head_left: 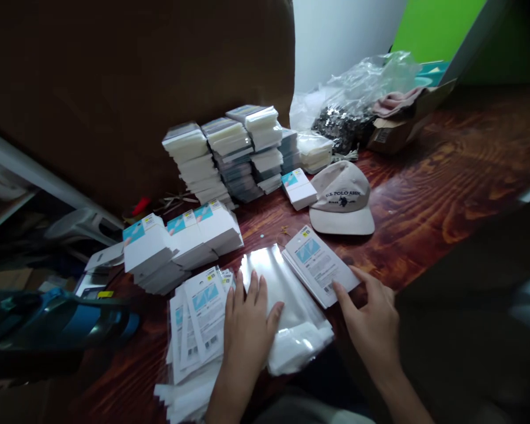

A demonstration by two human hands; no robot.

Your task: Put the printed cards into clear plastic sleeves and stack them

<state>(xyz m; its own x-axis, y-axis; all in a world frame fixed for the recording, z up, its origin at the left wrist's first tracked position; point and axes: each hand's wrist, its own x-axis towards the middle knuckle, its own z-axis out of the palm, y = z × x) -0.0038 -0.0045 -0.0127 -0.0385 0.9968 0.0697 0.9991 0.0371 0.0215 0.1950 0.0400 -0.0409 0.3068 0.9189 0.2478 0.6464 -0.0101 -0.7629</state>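
My left hand lies flat with fingers spread on a pile of clear plastic sleeves at the table's near edge. My right hand rests beside it, index finger and thumb touching the near corner of a small stack of white printed cards. Just left of my left hand lies a loose fan of the same printed cards in sleeves.
Bundles of white packs sit at the left, with tall stacks behind them against a brown backing. A beige cap and a single pack lie mid-table. A plastic bag and cardboard box stand at the back right on the wooden table.
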